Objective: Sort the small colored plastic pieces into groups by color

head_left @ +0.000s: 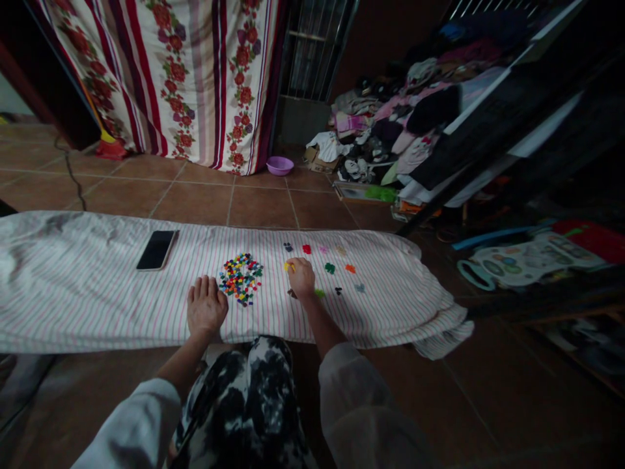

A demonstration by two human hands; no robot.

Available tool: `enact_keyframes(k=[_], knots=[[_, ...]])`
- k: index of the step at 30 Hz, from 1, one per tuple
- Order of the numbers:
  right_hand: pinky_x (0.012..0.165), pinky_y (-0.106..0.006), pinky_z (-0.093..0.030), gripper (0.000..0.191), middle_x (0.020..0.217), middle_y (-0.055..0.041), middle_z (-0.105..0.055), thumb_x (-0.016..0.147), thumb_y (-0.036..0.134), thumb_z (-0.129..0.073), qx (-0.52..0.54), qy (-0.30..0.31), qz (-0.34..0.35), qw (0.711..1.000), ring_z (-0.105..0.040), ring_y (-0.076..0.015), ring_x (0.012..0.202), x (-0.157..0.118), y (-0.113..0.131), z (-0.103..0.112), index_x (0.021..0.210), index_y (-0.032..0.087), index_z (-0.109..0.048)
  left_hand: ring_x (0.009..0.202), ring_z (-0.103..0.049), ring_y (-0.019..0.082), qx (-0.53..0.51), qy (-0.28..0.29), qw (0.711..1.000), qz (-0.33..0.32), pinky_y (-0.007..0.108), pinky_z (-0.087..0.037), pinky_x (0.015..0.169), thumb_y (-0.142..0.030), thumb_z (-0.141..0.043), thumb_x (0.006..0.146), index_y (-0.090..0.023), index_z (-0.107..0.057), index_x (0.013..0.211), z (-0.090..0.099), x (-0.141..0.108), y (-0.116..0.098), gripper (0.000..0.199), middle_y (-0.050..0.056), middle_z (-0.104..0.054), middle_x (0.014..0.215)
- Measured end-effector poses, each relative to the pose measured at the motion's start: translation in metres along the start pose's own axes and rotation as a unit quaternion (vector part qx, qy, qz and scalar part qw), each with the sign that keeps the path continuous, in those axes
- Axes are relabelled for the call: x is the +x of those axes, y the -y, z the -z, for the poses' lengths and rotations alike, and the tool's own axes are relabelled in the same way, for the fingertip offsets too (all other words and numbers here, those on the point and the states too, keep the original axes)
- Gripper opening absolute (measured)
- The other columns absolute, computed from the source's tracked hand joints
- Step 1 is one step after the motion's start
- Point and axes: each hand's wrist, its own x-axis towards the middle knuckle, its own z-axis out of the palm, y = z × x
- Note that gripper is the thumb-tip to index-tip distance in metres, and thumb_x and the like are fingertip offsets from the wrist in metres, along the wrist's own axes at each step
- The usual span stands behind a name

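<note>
Mixed pile [241,279]: many small pieces in assorted colours, loosely heaped on a striped cloth [122,299], between the two hands.

Yellow pieces [288,266]: small cluster on the cloth, directly at the fingertips of the right hand, partly covered by them.

Right hand [301,277]: palm down, fingers curled and gathered together over the yellow pieces; whether they pinch one cannot be told.

Left hand [207,305]: laid flat, palm down, on the cloth just beside the pile; four fingers extended with slight gaps, thumb apart and nearest the pieces; nothing visible in its grasp.

Sorted clusters, far row, left to right: dark bluish pieces [288,247], red pieces [306,249], pink pieces [323,249], beige pieces [340,251].

Middle row, right of the right hand: dark green pieces [330,268], orange pieces [350,268].

Near row: brown pieces [291,294] and light green pieces [319,293], both close to the right hand and wrist; then black pieces [338,290] and grey pieces [360,287].

Phone [157,250]: dark screen up, on the cloth, left of the pile.

Purple basin [280,165]: on the tiled floor, beyond the cloth, near a floral curtain [205,85].
</note>
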Motion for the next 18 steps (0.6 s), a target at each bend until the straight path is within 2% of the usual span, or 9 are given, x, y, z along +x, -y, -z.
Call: enact_keyframes(k=[6, 12, 18], knots=[[0.088, -0.031, -0.041, 0.02, 0.109, -0.0073, -0.061, 0.084, 0.014, -0.05, 0.002, -0.01, -0.009, 1.0, -0.05, -0.0205, 0.099, 0.0028, -0.0054, -0.004, 0.091, 0.021, -0.068, 0.135, -0.04, 0.031, 0.0, -0.006, 1.0, 0.003, 0.048, -0.026, 0.113, -0.03, -0.032, 0.087, -0.005, -0.054, 0.129, -0.0012, -0.0001, -0.0001, 0.053, 0.021, -0.051, 0.138], [0.087, -0.03, -0.041, 0.022, 0.107, -0.0067, -0.062, 0.082, 0.011, -0.051, 0.003, -0.003, -0.019, 1.0, -0.052, -0.02, 0.098, 0.0006, -0.0068, -0.0091, 0.093, 0.021, -0.068, 0.133, -0.042, 0.032, 0.022, -0.006, 1.0, -0.005, 0.048, -0.028, 0.111, -0.029, -0.032, 0.088, -0.003, -0.054, 0.128, -0.0003, 0.0007, -0.0005, 0.053, 0.021, -0.052, 0.137], [0.089, -0.032, -0.041, 0.024, 0.106, -0.0074, -0.062, 0.083, 0.01, -0.048, 0.028, -0.037, 0.009, 0.999, -0.051, -0.0211, 0.098, -0.0052, -0.0052, -0.008, 0.092, 0.02, -0.068, 0.132, -0.042, 0.033, 0.032, -0.005, 0.999, -0.012, 0.048, -0.029, 0.111, -0.029, -0.033, 0.088, -0.003, -0.054, 0.128, -0.0003, 0.0005, 0.001, 0.053, 0.021, -0.052, 0.137]])
